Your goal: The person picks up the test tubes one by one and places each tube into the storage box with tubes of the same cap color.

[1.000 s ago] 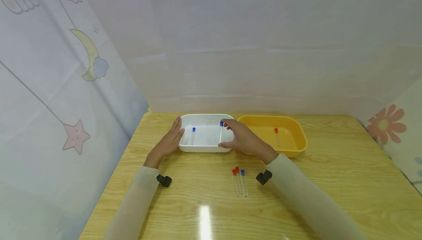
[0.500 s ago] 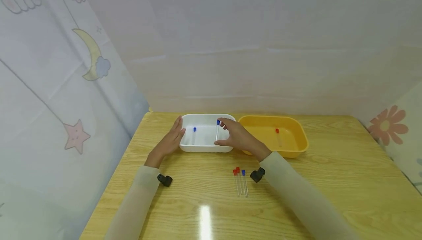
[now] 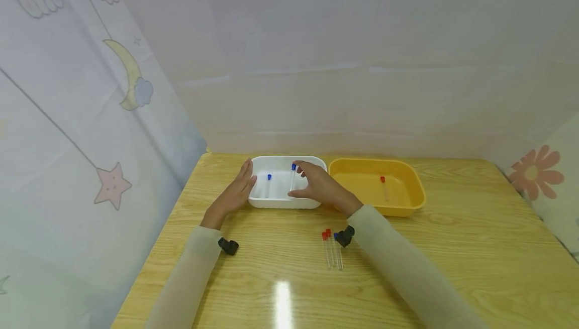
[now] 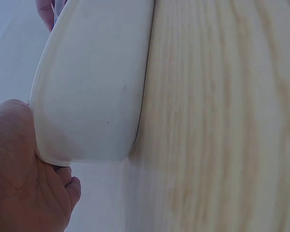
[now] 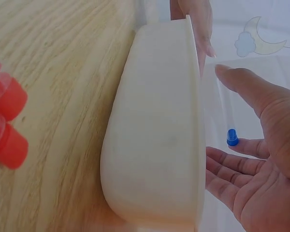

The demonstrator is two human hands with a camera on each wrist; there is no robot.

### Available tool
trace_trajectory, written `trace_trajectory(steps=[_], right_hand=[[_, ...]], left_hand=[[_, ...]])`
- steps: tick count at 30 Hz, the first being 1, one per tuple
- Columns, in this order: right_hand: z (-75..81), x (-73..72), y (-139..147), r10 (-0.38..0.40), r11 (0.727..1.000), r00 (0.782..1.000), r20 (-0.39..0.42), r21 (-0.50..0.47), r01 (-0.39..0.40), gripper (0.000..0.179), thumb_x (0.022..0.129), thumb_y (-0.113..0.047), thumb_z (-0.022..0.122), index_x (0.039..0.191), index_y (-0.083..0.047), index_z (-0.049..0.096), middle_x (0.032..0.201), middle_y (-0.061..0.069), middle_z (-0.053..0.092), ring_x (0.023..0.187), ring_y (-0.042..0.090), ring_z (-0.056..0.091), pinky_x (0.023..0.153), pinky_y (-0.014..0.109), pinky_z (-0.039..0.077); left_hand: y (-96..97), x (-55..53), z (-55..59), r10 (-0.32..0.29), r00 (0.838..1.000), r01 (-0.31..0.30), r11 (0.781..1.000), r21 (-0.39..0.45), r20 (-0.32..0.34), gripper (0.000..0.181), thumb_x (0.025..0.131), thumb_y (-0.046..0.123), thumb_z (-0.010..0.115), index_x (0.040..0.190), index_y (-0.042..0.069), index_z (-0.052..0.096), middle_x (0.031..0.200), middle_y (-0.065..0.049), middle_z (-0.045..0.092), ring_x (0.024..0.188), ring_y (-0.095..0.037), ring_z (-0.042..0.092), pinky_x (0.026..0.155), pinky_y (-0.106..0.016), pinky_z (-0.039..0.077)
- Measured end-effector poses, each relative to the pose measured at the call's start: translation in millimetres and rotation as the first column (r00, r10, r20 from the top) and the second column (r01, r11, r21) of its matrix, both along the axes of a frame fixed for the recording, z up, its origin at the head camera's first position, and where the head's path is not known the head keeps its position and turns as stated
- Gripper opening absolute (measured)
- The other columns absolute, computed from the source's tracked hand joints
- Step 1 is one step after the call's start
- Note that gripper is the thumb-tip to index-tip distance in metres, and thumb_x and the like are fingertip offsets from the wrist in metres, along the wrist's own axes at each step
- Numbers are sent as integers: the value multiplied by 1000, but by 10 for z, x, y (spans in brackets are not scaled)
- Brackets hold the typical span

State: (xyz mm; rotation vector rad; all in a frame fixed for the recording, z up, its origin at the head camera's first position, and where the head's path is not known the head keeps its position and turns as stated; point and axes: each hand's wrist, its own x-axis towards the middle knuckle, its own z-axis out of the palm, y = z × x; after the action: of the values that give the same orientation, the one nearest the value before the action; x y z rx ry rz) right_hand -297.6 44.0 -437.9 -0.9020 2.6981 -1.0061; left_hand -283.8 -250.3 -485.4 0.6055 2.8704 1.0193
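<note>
My right hand [image 3: 318,186] is over the white tray [image 3: 285,203], pinching a blue-capped test tube [image 3: 292,181] lengthwise. In the right wrist view its index fingertip is at the blue cap [image 5: 232,137] and the thumb is toward the other end. Another blue-capped test tube [image 3: 268,186] lies in the left part of this tray. My left hand [image 3: 235,191] grips the tray's left end, thumb over the rim and fingers along the outside, as the left wrist view shows from below.
A yellow tray [image 3: 407,212] with one red-capped test tube [image 3: 385,188] stands right of the white one. Nearer on the wooden table [image 3: 253,279] lie two red-capped tubes [image 3: 328,253] and a blue-capped tube [image 3: 339,258], partly behind the right wrist camera [image 3: 345,236]. Patterned cloth hangs behind.
My right hand has moved left over the white tray with the blue-capped test tube, its wrist camera now covering part of the loose tubes. The left hand keeps its grip on the tray.
</note>
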Motion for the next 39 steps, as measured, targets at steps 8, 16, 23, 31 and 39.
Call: trace_trajectory(steps=[8,16,23,31,39], right_hand=[[-51,-44,-95,15,1000,999,-40,7,-15,86,81,-38,87,147,-1,46,128,15,62,116,32,60,96,41,54],[-65,-77,-150,16,999,999,-40,31,-14,87,81,-37,88,148,-1,46,128,17,63,115,33,61,96,41,54],[-102,-124,-197,29,999,998,-48,28,-27,86,80,-38,88,146,0,48,128,20,63,116,36,61,97,43,53],[-141,-149,-241,34,998,997,-71,46,-31,86,79,-39,89,145,0,49,130,22,63,115,38,61,99,46,52],[-172,-150,-305,15,994,993,-118,113,-1,88,78,-44,88,145,-2,51,132,18,63,119,31,60,104,45,49]], left_hand=[[4,-7,-6,12,1000,-12,1000,-6,19,70,112,46,17,161,3,-8,168,-3,-17,155,-22,-9,125,-46,6],[8,-10,-1,7,1000,-7,1000,-9,18,69,113,43,19,160,1,-8,168,-6,-17,155,-25,-8,125,-48,6],[-2,-11,-8,9,1000,-9,1000,-11,7,67,113,40,19,160,1,-7,169,-7,-15,155,-25,-8,124,-48,6],[9,-3,4,12,1000,-12,1000,1,13,68,113,43,20,161,1,-6,169,-6,-15,156,-27,-7,124,-48,6],[8,-5,-12,19,1000,-19,1000,-2,6,69,112,44,20,161,1,-6,169,-8,-14,156,-28,-5,124,-50,8]])
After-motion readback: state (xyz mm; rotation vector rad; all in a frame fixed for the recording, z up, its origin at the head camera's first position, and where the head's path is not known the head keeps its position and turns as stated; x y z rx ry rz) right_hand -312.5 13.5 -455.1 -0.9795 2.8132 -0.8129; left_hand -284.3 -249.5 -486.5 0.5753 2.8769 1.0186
